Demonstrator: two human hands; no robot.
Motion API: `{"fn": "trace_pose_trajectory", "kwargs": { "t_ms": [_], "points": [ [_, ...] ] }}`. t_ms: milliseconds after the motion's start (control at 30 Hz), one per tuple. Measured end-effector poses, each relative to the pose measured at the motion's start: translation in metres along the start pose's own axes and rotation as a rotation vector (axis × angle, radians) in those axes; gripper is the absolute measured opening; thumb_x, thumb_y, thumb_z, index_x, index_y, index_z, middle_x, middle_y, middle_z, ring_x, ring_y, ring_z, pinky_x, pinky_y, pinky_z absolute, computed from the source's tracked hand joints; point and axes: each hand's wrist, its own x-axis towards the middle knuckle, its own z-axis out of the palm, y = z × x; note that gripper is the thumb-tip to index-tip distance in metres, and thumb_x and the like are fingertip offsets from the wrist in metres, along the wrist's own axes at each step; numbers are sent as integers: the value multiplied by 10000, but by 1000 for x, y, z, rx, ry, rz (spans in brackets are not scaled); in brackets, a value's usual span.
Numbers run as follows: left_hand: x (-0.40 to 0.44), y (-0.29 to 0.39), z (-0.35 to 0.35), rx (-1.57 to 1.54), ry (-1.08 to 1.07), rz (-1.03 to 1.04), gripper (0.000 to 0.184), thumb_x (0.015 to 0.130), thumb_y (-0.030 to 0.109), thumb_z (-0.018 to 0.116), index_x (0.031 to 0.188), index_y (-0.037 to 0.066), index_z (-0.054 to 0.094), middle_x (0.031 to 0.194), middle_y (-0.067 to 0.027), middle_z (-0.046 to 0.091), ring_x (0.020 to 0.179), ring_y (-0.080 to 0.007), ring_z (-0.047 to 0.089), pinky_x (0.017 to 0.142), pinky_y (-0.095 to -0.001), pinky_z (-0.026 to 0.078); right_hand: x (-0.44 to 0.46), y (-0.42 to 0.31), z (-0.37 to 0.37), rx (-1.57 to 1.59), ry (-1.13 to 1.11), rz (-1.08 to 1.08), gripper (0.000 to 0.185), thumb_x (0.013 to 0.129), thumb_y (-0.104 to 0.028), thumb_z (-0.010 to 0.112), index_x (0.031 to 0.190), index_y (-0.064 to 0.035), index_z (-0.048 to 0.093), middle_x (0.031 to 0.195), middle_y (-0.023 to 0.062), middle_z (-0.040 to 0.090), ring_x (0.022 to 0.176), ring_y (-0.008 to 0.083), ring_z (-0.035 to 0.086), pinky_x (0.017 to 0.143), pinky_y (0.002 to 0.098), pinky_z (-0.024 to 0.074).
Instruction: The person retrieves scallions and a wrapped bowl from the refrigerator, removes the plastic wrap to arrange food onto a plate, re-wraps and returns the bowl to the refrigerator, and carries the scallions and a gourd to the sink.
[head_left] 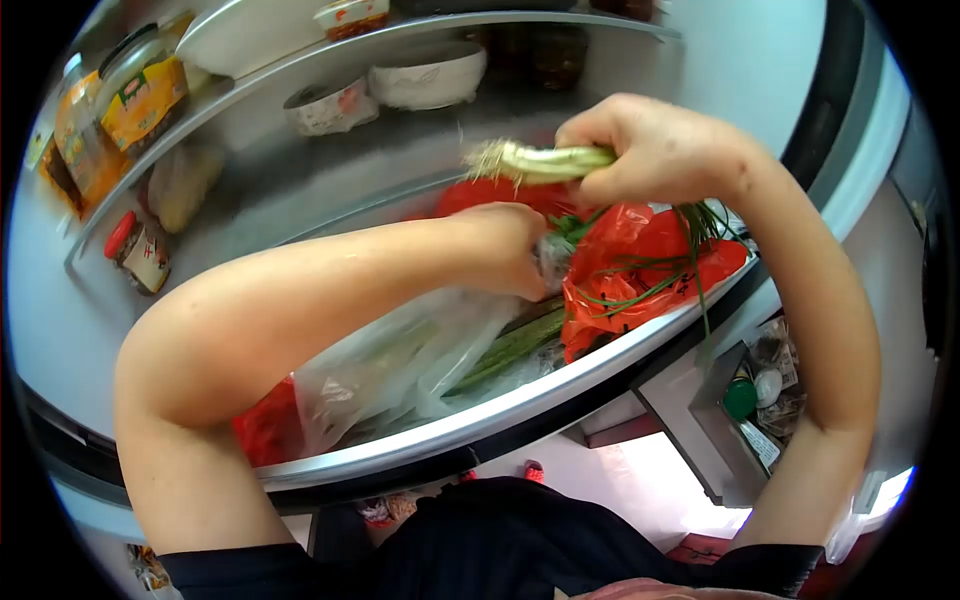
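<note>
Refrigerator shelf (pixel 233 92) crosses upper left. At centre, your left hand (pixel 500 245) meets clear plastic (pixel 553 262), its grip unclear; upper right of centre, your right hand (pixel 655 148) pinches rooted green stalks (pixel 545 163); best hold them clear of the red bag (pixel 622 262).

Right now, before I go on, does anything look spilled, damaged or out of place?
Slightly: thin green leaves from the rooted bunch in the right grip straggle across the red bag, some hanging over the white rim rather than inside. No spill or damage shows.
</note>
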Motion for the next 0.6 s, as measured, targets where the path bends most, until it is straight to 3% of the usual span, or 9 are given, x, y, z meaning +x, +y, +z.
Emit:
{"fn": "trace_pose_trajectory", "kwargs": {
  "t_ms": [67,100,200,300,367,400,433,500,600],
  "points": [
    [-15,-7,-16,-108,47,13,492,712,262,697,1093,-24,576,927,-185,656,879,-260,626,791,-371,488,-12,-2,10,141,-101,3,191,780,-115,650,949,-26,639,676,16,610,617,109,525,592,295,453],
    [-25,-8,-25,-165,69,15,500,713,263,694,1106,-23,576,919,-169,658,867,-236,622,785,-359,487,-18,-6,15,305,-205,62,287,764,-184,586,1004,-40,651,763,103,659,724,192,634,661,333,494],
    [-53,-8,-45,-165,205,-146,532,710,240,663,1159,-27,562,940,-150,650,876,-194,598,787,-322,477,-20,-10,25,-1,-200,83,343,790,-295,602,1041,-72,670,927,128,682,870,262,633,784,366,495],
    [-68,-11,-49,-201,261,-147,556,708,217,647,1192,-36,542,970,-164,645,895,-209,599,802,-316,474,-24,-17,15,-266,-309,222,377,788,-368,631,1018,-74,687,910,126,680,857,266,630,780,370,494],
    [-74,-11,-52,-215,317,-128,563,707,213,638,1197,-43,533,988,-171,641,906,-218,598,818,-316,472,-33,3,-1,-171,-143,196,405,773,-409,685,939,-39,681,804,105,664,746,194,647,669,329,508],
    [-77,-12,-54,-215,316,-126,604,710,226,636,1234,-44,501,1021,-172,632,928,-219,590,845,-320,464,-43,2,-13,81,-51,382,407,786,-417,695,909,-31,655,754,52,642,653,113,622,586,280,495],
    [-80,-12,-54,-252,317,-117,610,710,232,639,1238,-37,496,1017,-164,629,934,-215,585,851,-317,460,-46,36,-17,212,187,212,383,796,-400,706,904,-40,632,732,0,612,600,64,577,549,235,470],
    [-84,-10,-55,-320,316,-89,621,709,244,644,1247,-24,485,1010,-147,623,945,-207,575,862,-310,452,-57,68,-34,283,565,201,333,787,-344,729,904,-50,624,731,-37,568,629,46,521,576,213,431],
    [-87,-6,-56,-369,226,1,636,705,259,663,1257,7,472,1013,-123,609,957,-189,559,867,-295,443,-62,66,-32,278,554,100,284,796,-299,709,867,-44,604,731,-32,547,675,45,502,613,219,413]
  ]
}}
